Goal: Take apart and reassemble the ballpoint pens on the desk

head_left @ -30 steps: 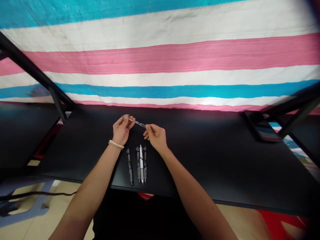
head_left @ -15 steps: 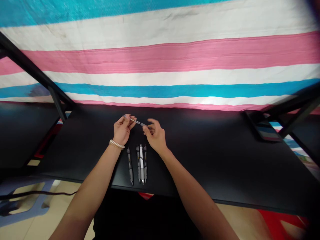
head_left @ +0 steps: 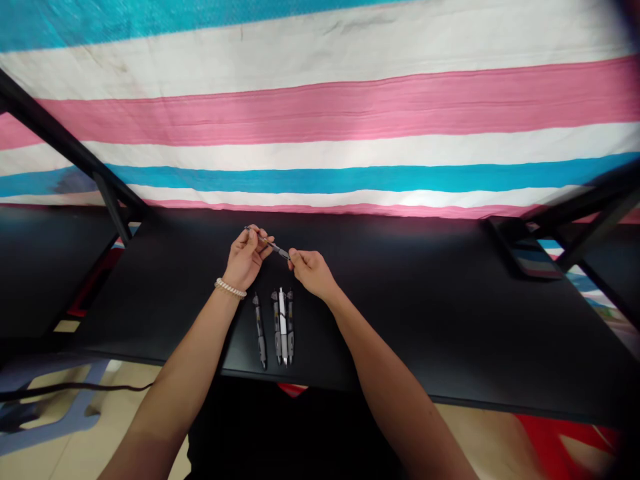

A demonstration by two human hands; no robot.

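A slim pen [head_left: 278, 251] is held slantwise above the table between my two hands. My left hand [head_left: 247, 252] pinches its upper left part between thumb and fingers. At its lower right end, my right hand [head_left: 311, 270] closes thumb and fingers round the tip, which is hidden there. Below the hands lie several pens on the table: a dark pen [head_left: 259, 332] by itself on the left, and a white pen [head_left: 283, 327] in a tight row with a dark pen [head_left: 276, 327] and another dark pen [head_left: 291, 328] on either side.
The black table [head_left: 410, 320] has a raised dark stand or device [head_left: 525, 250] at its back right. Black metal bars [head_left: 65, 140] slope up at both sides. Behind hangs a striped sheet [head_left: 320, 113]. A blue-grey plastic stool [head_left: 65, 407] stands at lower left.
The fingers of my right hand, spread before, have closed onto the lower end of the pen. My left hand keeps its pinch almost in the same place.
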